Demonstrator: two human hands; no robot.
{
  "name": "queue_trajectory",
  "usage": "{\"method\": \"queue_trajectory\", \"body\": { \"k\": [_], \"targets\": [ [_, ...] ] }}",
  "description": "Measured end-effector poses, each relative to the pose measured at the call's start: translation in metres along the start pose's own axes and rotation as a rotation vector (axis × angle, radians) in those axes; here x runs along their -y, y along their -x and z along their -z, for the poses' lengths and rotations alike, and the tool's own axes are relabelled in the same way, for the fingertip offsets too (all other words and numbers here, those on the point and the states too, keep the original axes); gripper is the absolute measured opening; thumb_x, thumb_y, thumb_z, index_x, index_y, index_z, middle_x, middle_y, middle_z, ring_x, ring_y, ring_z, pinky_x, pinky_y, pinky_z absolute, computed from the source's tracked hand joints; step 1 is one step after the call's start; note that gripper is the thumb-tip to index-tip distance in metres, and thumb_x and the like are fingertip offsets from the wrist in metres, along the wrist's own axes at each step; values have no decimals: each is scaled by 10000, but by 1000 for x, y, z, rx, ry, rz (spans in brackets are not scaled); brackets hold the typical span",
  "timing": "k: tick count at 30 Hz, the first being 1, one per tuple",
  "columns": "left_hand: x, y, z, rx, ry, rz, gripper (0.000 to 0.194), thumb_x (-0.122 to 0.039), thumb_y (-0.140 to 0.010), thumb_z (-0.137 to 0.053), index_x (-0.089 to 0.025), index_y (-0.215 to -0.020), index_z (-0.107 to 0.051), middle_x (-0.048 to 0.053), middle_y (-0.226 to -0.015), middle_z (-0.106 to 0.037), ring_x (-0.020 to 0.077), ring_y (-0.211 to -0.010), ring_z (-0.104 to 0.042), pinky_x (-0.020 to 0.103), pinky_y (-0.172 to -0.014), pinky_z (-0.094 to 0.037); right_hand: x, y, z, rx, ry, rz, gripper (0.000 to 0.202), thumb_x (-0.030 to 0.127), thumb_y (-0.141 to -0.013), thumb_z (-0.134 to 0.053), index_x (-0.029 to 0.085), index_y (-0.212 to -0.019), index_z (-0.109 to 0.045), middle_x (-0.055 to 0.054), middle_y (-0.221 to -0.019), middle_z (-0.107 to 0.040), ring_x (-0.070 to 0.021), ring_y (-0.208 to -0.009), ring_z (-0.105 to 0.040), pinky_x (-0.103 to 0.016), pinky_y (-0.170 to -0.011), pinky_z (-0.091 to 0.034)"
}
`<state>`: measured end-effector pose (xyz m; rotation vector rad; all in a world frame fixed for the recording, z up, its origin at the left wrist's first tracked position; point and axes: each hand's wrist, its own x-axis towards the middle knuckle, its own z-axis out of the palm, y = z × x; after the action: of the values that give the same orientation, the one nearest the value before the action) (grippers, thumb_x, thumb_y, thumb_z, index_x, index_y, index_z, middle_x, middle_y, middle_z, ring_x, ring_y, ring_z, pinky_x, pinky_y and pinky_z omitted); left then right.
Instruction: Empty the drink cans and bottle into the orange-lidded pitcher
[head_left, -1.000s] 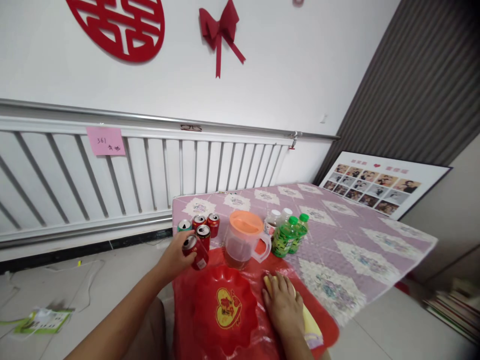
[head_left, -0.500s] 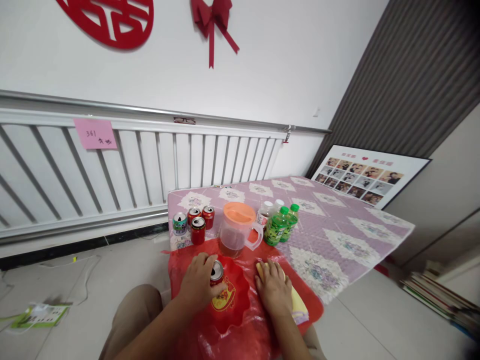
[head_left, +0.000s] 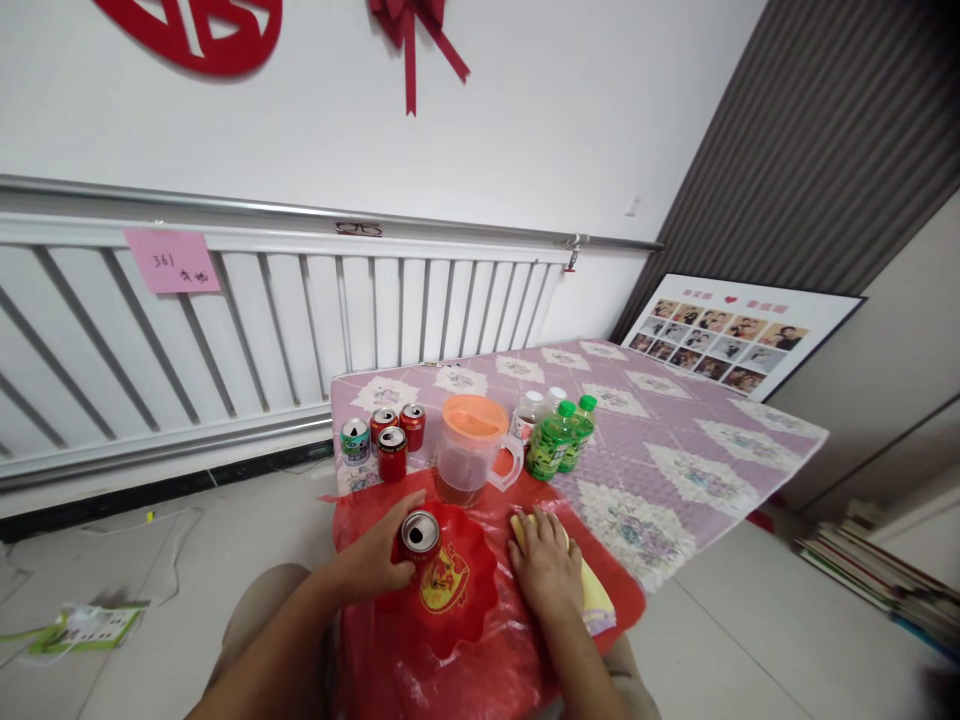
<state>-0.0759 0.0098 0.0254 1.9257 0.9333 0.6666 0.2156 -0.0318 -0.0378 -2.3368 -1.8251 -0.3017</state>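
Observation:
My left hand [head_left: 379,555] grips an opened red drink can [head_left: 420,537] by its side, thumb and fingers around it. The can is at the left part of a red scalloped dish [head_left: 469,620] with a yellow printed emblem. My right hand [head_left: 549,568] lies with fingers outstretched on a folded yellow cloth [head_left: 598,602], right of the dish. Beneath them spreads a red plastic sheet [head_left: 517,640]. Behind the dish stands a clear pitcher [head_left: 461,465] with an orange lid and some liquid in its bottom.
Opened cans [head_left: 391,455] stand in a group left of the pitcher. Green-capped bottles [head_left: 551,445] and white-capped bottles [head_left: 527,412] stand to its right. A patterned purple cloth [head_left: 622,450] covers the table. Beyond is a white radiator [head_left: 390,310]; a photo board [head_left: 731,335] leans at the right.
My left hand has shifted to the left side of the can and its fingers no longer cover the rim, so the can's top shows fully. The right hand stays on the cloth.

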Motion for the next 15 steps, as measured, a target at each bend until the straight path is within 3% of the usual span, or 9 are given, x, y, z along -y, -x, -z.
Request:
{"method": "queue_trajectory", "body": {
  "k": [4,7,11,15],
  "targets": [
    [6,-3,-10,-45,-29,-94,838,-53,-586,-567,-212,-1387,-382,94,-1424,-476,269,-1331,-435,454,-1145,-320,0,-1,-2,3,11,-5,433,337,-925,-421,250,-1338,-519,-100,-1469,-438,-301,-1368,-316,-512,-1038,-282],
    [11,-5,-22,-162,-103,-154,724,-91,-615,-630,-215,-1307,-456,98,-1297,-537,263,-1229,-511,446,-1093,-388,0,-2,-4,7,16,-5,434,339,-925,-417,260,-1341,-515,-95,-1473,-433,-298,-1371,-311,-514,-1036,-284],
    [15,-5,-38,-376,-210,-113,635,-170,-602,-729,-219,-1194,-505,85,-1157,-554,270,-1089,-561,472,-992,-463,0,-2,-4,11,18,-4,440,338,-928,-411,254,-1350,-504,-102,-1484,-414,-296,-1378,-300,-514,-1042,-277],
    [19,-5,-49,-499,-230,-47,658,-226,-564,-795,-209,-1154,-504,90,-1160,-542,297,-1125,-541,508,-1005,-445,0,-2,-4,20,20,-4,438,336,-932,-401,247,-1350,-500,-112,-1481,-411,-294,-1378,-297,-513,-1041,-277]
  ]
}}
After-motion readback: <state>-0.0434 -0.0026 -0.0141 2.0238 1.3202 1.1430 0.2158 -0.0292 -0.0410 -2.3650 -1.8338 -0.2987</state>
